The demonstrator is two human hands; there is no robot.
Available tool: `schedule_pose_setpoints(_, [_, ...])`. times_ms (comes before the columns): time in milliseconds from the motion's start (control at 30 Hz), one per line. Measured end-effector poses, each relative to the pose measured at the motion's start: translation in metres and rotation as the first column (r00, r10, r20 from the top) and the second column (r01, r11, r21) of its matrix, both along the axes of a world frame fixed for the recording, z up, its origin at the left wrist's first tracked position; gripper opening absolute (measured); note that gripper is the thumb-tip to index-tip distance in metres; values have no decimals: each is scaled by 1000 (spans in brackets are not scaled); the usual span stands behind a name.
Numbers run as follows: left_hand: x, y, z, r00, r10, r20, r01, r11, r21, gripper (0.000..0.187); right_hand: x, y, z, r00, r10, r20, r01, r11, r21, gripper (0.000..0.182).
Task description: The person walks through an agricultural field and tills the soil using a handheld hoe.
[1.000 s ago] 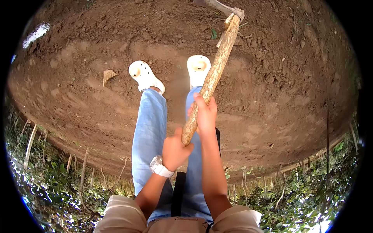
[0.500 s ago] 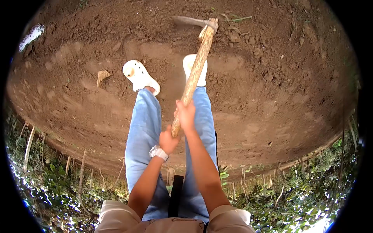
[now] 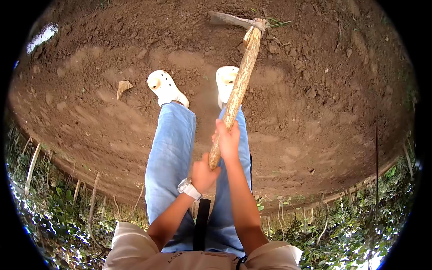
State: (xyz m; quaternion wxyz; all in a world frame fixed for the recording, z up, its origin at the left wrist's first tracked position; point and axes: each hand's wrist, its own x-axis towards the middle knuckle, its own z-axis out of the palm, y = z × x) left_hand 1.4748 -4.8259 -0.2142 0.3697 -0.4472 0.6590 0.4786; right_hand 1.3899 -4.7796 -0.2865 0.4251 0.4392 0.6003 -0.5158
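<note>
A hoe (image 3: 245, 74) with a rough wooden handle stretches from my hands toward the top of the head view, leaning right. Its metal blade (image 3: 230, 19) points left, over the loose brown soil beyond my feet. My left hand (image 3: 205, 173), with a white watch (image 3: 189, 188) on the wrist, is closed around the butt end of the handle. Higher up the shaft, my right hand (image 3: 228, 140) wraps it with the thumb along the wood. The handle passes in front of my right white clog (image 3: 225, 81) and partly covers it.
My left white clog (image 3: 165, 87) stands on the bare soil (image 3: 306, 112). A dry leaf (image 3: 123, 87) lies left of it. Bits of green grass (image 3: 280, 23) are near the hoe head. Thin stakes (image 3: 33, 168) and leafy plants (image 3: 67, 216) line the edge behind me.
The hoe has shifted right in the view, its handle looking larger. Both hands have moved slightly lower and to the right with it, still gripping the handle.
</note>
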Motion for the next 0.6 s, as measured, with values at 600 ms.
schedule_pose_setpoints(600, [69,6,-7,992,-31,121,21,996,84,26,73,13,-13,991,-41,128,30,996,84,20])
